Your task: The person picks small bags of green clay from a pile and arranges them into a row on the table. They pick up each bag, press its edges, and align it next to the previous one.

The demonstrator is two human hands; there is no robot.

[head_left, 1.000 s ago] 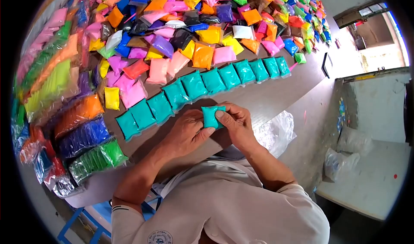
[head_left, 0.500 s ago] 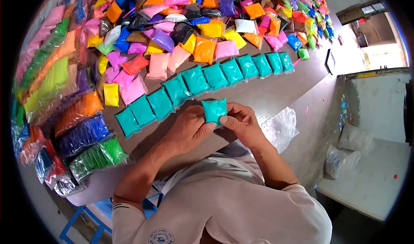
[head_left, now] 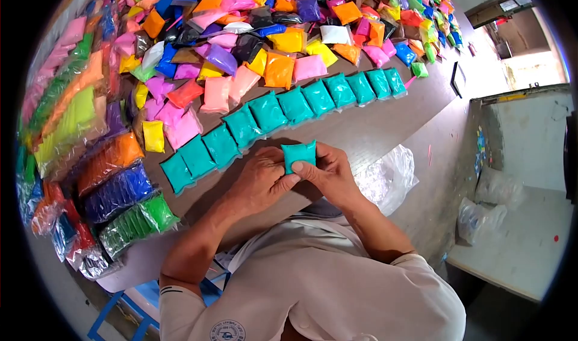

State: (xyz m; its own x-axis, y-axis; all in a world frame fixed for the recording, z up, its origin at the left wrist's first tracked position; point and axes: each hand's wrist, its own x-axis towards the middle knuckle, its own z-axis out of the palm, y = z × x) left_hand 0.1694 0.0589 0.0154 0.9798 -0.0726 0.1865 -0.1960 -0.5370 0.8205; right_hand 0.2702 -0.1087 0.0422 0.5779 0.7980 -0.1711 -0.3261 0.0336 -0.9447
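Note:
A small teal packet [head_left: 298, 154] is pinched between my two hands, near the table edge in front of my chest. My left hand [head_left: 263, 180] grips its left side, fingers curled. My right hand [head_left: 328, 171] holds the right side, its thumb lying across the packet's lower front. Just beyond them a slanting row of several teal packets [head_left: 267, 112] lies on the brown table [head_left: 385, 127], running from lower left to upper right.
Loose packets of many colours [head_left: 280, 68] are heaped across the far side. Bundled green packets [head_left: 137, 223] and others in clear wrap line the left. A clear plastic bag [head_left: 388, 181] lies right of my hands; a black-framed object [head_left: 458, 79] is farther right.
My right thumb has moved left and inward across the front of the held packet. My left hand keeps nearly the same place. The view has shifted slightly.

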